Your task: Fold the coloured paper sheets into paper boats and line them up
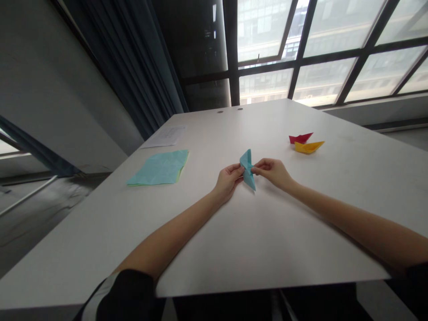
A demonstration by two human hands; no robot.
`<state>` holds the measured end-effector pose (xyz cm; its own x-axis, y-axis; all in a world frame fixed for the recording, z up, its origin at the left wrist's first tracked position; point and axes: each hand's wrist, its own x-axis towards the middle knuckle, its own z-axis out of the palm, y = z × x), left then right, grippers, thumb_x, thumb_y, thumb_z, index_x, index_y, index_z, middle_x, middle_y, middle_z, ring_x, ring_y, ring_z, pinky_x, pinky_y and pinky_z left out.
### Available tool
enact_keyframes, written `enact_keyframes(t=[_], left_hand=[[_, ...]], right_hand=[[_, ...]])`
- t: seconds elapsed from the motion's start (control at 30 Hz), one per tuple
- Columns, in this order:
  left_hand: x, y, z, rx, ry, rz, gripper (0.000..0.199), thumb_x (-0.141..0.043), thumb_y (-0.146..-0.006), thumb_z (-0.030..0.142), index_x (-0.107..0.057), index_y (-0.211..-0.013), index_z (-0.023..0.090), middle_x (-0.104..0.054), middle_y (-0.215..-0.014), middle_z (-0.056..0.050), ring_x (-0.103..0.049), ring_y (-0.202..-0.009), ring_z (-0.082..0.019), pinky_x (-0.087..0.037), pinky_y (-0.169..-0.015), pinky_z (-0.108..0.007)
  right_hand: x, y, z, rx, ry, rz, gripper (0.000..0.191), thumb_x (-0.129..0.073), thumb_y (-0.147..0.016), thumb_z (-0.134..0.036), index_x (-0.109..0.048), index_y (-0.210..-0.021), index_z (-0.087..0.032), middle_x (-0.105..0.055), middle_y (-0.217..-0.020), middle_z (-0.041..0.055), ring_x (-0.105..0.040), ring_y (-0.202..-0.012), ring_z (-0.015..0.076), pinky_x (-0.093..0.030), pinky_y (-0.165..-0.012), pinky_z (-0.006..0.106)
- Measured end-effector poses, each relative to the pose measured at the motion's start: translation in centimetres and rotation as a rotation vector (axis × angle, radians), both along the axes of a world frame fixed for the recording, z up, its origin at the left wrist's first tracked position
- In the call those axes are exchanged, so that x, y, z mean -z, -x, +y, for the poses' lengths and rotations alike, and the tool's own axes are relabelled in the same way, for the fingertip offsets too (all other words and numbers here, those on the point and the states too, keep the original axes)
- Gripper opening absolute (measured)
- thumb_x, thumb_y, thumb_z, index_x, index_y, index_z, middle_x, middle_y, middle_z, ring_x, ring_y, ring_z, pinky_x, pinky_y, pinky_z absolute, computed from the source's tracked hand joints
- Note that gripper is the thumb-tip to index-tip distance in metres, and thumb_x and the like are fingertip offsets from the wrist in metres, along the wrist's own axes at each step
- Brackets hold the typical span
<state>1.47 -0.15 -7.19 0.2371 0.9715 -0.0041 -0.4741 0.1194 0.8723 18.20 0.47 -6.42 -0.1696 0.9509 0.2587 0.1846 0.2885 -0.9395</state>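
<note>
A folded light-blue paper boat (pixel 248 177) is held just above the middle of the white table, its long side turned upright. My left hand (pixel 229 179) grips it from the left, thumb against the paper and fingers partly behind it. From the right, my right hand (pixel 271 170) pinches its middle between thumb and fingers. Beyond my right hand lie two finished-looking paper boats, a yellow boat (pixel 309 147) in front of a red boat (pixel 301 138).
On the left of the white table (pixel 207 249) lies a stack of square paper (pixel 160 167), light blue on top with green edges below. A printed sheet (pixel 165 136) lies behind it. Windows (pixel 267 84) and a dark blue curtain (pixel 133 58) stand beyond the table.
</note>
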Motion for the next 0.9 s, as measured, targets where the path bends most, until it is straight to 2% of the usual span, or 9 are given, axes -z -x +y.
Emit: enact_keyframes(t=[0.1, 0.27, 0.47, 0.8, 0.9], left_hand=[[0.07, -0.01, 0.04, -0.022, 0.011, -0.015, 0.028, -0.077, -0.058, 0.027, -0.066, -0.080, 0.012, -0.066, -0.071, -0.002, -0.058, -0.066, -0.009, -0.046, -0.074, -0.026], [0.13, -0.01, 0.13, -0.015, 0.000, 0.007, 0.030, -0.077, -0.058, 0.028, -0.066, -0.081, 0.012, -0.066, -0.072, -0.003, -0.059, -0.068, -0.011, -0.046, -0.073, -0.027], [0.05, -0.05, 0.06, -0.010, 0.006, 0.000, 0.031, -0.076, -0.058, 0.028, -0.066, -0.083, 0.013, -0.066, -0.073, -0.003, -0.059, -0.069, -0.011, -0.046, -0.075, -0.028], [0.25, -0.08, 0.17, -0.080, -0.004, 0.025, 0.032, -0.078, -0.054, 0.028, -0.066, -0.078, 0.012, -0.066, -0.067, -0.002, -0.059, -0.063, -0.010, -0.045, -0.069, -0.025], [0.48, -0.07, 0.34, -0.113, -0.011, 0.073, 0.032, -0.079, -0.052, 0.028, -0.066, -0.077, 0.012, -0.067, -0.067, -0.002, -0.059, -0.061, -0.010, -0.045, -0.067, -0.025]], right_hand=[[-0.13, 0.05, -0.23, 0.040, -0.070, -0.093, 0.031, -0.068, -0.063, -0.046, -0.065, -0.070, -0.016, -0.069, -0.072, 0.0057, -0.062, -0.066, 0.0176, -0.048, -0.063, 0.030], [-0.30, -0.02, -0.40, 0.127, -0.176, -0.223, 0.034, -0.065, -0.067, -0.048, -0.066, -0.084, -0.019, -0.067, -0.068, 0.0034, -0.059, -0.061, 0.0156, -0.046, -0.061, 0.029], [0.05, -0.14, -0.07, 0.078, -0.093, -0.139, 0.032, -0.066, -0.065, -0.047, -0.067, -0.078, -0.018, -0.069, -0.076, 0.0059, -0.063, -0.070, 0.0192, -0.049, -0.067, 0.032], [0.13, 0.41, -0.24, -0.044, 0.033, -0.095, 0.033, -0.069, -0.060, -0.047, -0.066, -0.072, -0.016, -0.067, -0.069, 0.0051, -0.060, -0.061, 0.0161, -0.048, -0.058, 0.028], [0.35, 0.49, -0.08, 0.002, -0.012, -0.065, 0.038, -0.071, -0.058, -0.048, -0.062, -0.077, -0.017, -0.065, -0.068, 0.0030, -0.058, -0.060, 0.0147, -0.047, -0.057, 0.027]])
